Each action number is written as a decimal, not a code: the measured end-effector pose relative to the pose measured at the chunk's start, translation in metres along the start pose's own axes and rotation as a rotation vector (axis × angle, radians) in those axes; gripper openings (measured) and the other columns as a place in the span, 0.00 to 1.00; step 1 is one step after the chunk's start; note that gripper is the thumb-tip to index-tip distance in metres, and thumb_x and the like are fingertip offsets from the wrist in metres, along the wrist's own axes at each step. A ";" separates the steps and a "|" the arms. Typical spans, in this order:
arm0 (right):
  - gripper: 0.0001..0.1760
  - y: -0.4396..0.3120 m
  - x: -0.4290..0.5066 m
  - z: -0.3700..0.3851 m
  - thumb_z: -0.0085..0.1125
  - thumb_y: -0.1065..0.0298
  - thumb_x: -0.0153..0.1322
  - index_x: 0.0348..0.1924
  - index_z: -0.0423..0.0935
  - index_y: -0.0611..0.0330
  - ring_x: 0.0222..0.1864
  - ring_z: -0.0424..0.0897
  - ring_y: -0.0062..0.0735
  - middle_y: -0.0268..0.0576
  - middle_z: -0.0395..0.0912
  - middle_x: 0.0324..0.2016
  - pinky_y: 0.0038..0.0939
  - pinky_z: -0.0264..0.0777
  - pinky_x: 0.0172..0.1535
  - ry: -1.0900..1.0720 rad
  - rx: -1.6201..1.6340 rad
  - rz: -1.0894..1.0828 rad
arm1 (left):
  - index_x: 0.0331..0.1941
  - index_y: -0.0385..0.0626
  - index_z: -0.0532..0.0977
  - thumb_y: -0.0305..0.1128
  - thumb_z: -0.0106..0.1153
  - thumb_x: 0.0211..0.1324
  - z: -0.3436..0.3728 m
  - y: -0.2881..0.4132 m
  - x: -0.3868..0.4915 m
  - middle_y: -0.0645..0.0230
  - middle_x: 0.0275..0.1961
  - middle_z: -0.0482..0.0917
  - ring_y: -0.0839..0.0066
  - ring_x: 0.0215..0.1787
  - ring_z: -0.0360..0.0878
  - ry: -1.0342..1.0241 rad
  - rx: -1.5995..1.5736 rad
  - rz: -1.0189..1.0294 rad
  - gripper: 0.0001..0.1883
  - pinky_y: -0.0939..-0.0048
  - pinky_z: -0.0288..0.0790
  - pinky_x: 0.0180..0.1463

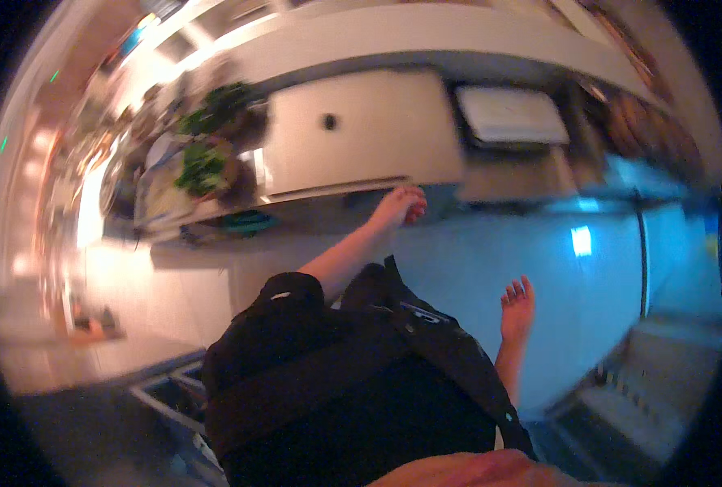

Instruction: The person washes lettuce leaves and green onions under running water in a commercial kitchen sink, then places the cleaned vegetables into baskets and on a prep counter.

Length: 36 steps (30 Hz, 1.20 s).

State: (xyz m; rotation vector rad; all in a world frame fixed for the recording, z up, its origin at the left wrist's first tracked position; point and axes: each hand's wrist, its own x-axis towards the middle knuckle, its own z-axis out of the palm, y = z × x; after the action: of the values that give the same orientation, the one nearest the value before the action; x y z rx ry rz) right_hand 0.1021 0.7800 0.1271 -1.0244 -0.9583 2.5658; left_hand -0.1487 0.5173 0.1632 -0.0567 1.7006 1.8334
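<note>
My left hand (404, 204) is at the front edge of a counter, its fingers loosely curled. Nothing is seen in it, but blur hides whether it touches the edge. Just beyond lies a large pale board or panel (367, 131) with a small dark round thing (329, 122) on it. My right hand (518, 307) hangs lower on the right, away from the counter, above the blue-lit floor. Its fingers are slightly apart and it holds nothing. Leafy greens (201, 167) stand to the left of the board, and a white rectangular container or block (513, 115) sits to its right.
A second bunch of greens (230, 103) is at the back left. A green item (245, 223) shows below the counter edge. Metal bars (166, 405) of a rack or frame stand at the lower left. A step-like structure (635, 420) is at the lower right.
</note>
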 end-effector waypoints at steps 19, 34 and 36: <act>0.23 -0.277 -0.208 -0.627 0.53 0.54 0.68 0.47 0.71 0.63 0.39 0.77 0.43 0.49 0.78 0.38 0.38 0.70 0.42 0.996 -0.967 0.589 | 0.47 0.47 0.72 0.40 0.51 0.58 0.974 0.073 0.150 0.70 0.41 0.77 0.76 0.39 0.73 -0.867 0.053 -0.254 0.16 0.75 0.66 0.43; 0.20 -0.767 0.104 -0.927 0.49 0.59 0.70 0.45 0.69 0.69 0.36 0.76 0.34 0.48 0.77 0.35 0.30 0.69 0.39 0.898 -1.058 0.032 | 0.44 0.45 0.73 0.34 0.48 0.60 1.313 0.123 0.336 0.67 0.41 0.78 0.72 0.41 0.74 -0.424 -0.153 0.041 0.11 0.72 0.69 0.44; 0.19 -0.932 0.170 -0.932 0.50 0.60 0.70 0.48 0.70 0.64 0.38 0.77 0.32 0.46 0.77 0.37 0.30 0.69 0.40 0.868 -0.886 -0.125 | 0.45 0.44 0.72 0.35 0.47 0.62 1.353 0.136 0.363 0.68 0.41 0.77 0.74 0.41 0.73 -0.312 -0.040 0.168 0.12 0.73 0.67 0.45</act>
State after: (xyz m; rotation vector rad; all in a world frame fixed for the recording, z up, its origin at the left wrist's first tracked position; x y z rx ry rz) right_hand 0.5747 2.0222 0.1281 -1.9298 -1.7544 1.2374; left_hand 0.0064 1.9034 0.3496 0.3477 1.4862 1.8827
